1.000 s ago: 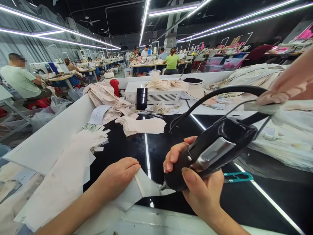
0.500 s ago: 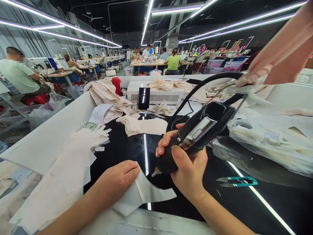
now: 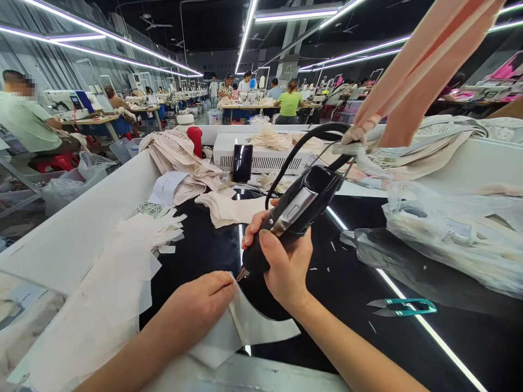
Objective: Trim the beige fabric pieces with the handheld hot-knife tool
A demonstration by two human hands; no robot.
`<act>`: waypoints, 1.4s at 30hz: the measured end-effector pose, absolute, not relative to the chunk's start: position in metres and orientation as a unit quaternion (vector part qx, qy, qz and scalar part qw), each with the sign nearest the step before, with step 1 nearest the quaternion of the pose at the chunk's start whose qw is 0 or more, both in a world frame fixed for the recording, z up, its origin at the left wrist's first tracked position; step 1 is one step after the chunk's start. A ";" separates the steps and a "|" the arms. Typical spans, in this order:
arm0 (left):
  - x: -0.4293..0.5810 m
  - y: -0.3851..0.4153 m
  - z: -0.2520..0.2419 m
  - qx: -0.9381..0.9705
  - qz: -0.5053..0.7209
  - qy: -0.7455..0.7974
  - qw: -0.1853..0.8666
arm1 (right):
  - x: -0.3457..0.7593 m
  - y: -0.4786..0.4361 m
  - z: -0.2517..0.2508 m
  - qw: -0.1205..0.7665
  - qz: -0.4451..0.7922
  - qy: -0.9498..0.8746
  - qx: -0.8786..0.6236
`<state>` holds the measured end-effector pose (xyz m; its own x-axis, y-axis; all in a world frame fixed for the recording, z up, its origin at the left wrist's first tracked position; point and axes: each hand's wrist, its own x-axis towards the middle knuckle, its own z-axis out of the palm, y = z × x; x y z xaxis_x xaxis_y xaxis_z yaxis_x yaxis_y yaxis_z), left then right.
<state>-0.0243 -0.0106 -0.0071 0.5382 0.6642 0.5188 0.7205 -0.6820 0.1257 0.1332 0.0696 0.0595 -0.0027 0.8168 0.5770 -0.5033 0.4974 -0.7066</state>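
My right hand [image 3: 286,267] is wrapped round a black corded hand tool [image 3: 298,209] with a silver plate on its side and a narrow metal tip. The tool is tilted, its tip down at the edge of a pale curved fabric piece [image 3: 265,326]. With fingers closed, my left hand [image 3: 204,305] pinches that piece near the tip; its thumb is hidden. The tool's rear end hangs from a pink fabric strip [image 3: 408,92] tied above it. Teal thread snips [image 3: 404,307] lie to the right of my right hand.
Cut fabric pieces [image 3: 93,288] are spread at left. A fabric stack [image 3: 237,209], a phone [image 3: 242,163] and a white vented box [image 3: 223,147] stand ahead. Plastic bags [image 3: 441,239] lie at right. Low white walls [image 3: 81,218] edge the black tabletop [image 3: 339,305]. People sew beyond.
My right hand has brought the tool left and slightly down, so its tip now meets the fabric edge by my left hand. The pink strip swung left with it. My left hand has barely moved.
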 end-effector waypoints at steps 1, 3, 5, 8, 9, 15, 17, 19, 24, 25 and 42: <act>-0.024 -0.011 -0.007 -0.876 -0.274 -0.394 0.057 | 0.133 0.070 0.059 0.690 0.478 -0.522 -0.151; -0.024 -0.010 -0.008 -0.877 -0.274 -0.388 0.070 | 0.133 0.069 0.058 0.689 0.478 -0.522 -0.153; -0.025 -0.010 -0.009 -0.878 -0.270 -0.389 0.078 | 0.133 0.069 0.058 0.687 0.478 -0.524 -0.158; -0.026 -0.010 -0.012 -0.879 -0.263 -0.389 0.084 | 0.132 0.067 0.058 0.684 0.478 -0.524 -0.168; -0.027 -0.010 -0.013 -0.879 -0.262 -0.389 0.085 | 0.131 0.066 0.059 0.685 0.477 -0.524 -0.169; -0.026 -0.011 -0.007 -0.880 -0.265 -0.387 0.069 | 0.131 0.063 0.063 0.678 0.475 -0.530 -0.184; -0.026 -0.012 -0.003 -0.880 -0.266 -0.388 0.060 | 0.133 0.063 0.064 0.684 0.473 -0.526 -0.177; -0.026 -0.013 0.001 -0.880 -0.263 -0.392 0.051 | 0.135 0.061 0.064 0.692 0.469 -0.523 -0.166; -0.029 -0.014 0.003 -0.880 -0.248 -0.403 0.023 | 0.140 0.056 0.061 0.687 0.473 -0.529 -0.154; -0.030 -0.014 0.002 -0.881 -0.243 -0.406 0.019 | 0.140 0.056 0.061 0.687 0.473 -0.530 -0.153; -0.021 -0.015 0.018 -0.892 -0.261 -0.366 0.040 | 0.155 0.049 0.066 0.686 0.465 -0.529 -0.182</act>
<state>-0.0206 -0.0153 0.0176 0.5955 0.6322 0.4958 0.6744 -0.7287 0.1191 0.1549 0.0494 0.0657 0.0082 0.8309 0.5564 -0.4455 0.5012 -0.7419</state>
